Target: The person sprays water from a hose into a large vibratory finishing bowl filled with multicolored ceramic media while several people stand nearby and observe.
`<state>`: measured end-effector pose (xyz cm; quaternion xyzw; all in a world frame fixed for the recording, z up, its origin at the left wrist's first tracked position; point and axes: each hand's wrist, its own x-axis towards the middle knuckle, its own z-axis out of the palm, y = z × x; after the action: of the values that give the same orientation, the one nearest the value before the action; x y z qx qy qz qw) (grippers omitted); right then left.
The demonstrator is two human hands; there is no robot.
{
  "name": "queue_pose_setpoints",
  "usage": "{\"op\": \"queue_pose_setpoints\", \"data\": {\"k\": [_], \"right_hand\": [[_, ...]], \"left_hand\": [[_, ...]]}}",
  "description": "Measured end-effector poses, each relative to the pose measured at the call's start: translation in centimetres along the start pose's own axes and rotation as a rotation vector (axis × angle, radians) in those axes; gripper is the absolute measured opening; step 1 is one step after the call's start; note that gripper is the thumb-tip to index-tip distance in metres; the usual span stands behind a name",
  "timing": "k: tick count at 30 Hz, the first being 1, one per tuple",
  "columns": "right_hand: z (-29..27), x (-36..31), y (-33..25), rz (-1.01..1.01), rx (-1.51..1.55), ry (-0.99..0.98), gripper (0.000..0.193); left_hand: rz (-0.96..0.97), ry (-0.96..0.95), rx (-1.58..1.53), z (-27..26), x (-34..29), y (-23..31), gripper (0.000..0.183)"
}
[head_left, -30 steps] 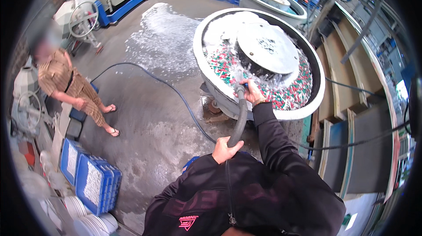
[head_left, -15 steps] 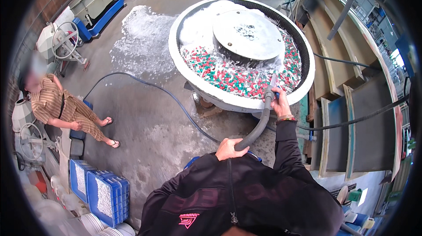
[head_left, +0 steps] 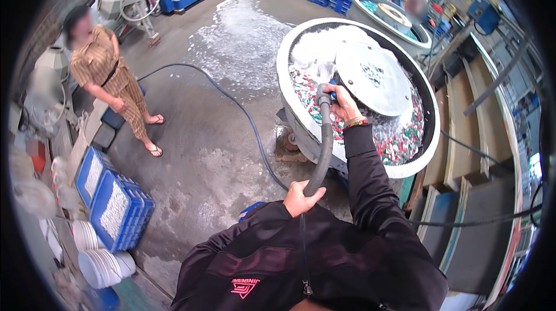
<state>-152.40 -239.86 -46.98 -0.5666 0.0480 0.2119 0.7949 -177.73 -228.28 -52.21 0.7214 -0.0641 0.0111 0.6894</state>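
Observation:
My left hand (head_left: pixel 302 198) is closed around a thick grey hose (head_left: pixel 326 148) in front of my jacket. Farther along, my right hand (head_left: pixel 344 104) grips the same hose near its nozzle, by a small blue part, over the near left side of a round white tub (head_left: pixel 284 73). Water from the nozzle seems to reach the left part of the tub. Inside lie many small red, green and white pieces (head_left: pixel 399 144), with white foam (head_left: pixel 315 50) at the far left. A pale round cover (head_left: pixel 362 70) tops the tub's middle.
A person in striped clothes (head_left: pixel 107 70) stands at the left, near blue crates (head_left: pixel 139 218) of white pieces. A dark hose (head_left: pixel 231 102) crosses the wet floor, where foam (head_left: pixel 240 44) spreads. Wooden troughs (head_left: pixel 463 131) line the right; a second tub (head_left: pixel 425 41) stands beyond.
My view has turned left, so the tub sits farther right. My right hand has carried the nozzle from the tub's near right part to its left side. The left hand keeps its hold.

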Motion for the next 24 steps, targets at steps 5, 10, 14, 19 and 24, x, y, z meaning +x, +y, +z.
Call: {"op": "queue_pose_setpoints", "data": {"k": [5, 10, 14, 19, 24], "right_hand": [[2.2, 0.9, 1.0, 0.011, -0.059, 0.005, 0.015], [2.9, 0.6, 1.0, -0.042, -0.009, -0.068, 0.016], [3.0, 1.7, 1.4, -0.003, 0.024, -0.072, 0.016], [4.8, 0.9, 2.2, 0.015, 0.030, -0.050, 0.014], [5.6, 1.6, 1.4, -0.023, -0.011, -0.072, 0.015]], "left_hand": [[0.045, 0.117, -0.024, -1.6, -0.3, 0.7, 0.022], [0.070, 0.088, -0.015, -2.8, -0.3, 0.7, 0.024], [0.064, 0.100, -0.029, -3.4, -0.4, 0.4, 0.024], [0.030, 0.075, 0.011, -4.6, -0.7, 1.1, 0.026], [0.014, 0.079, -0.011, -4.8, -0.7, -0.1, 0.025]]}}
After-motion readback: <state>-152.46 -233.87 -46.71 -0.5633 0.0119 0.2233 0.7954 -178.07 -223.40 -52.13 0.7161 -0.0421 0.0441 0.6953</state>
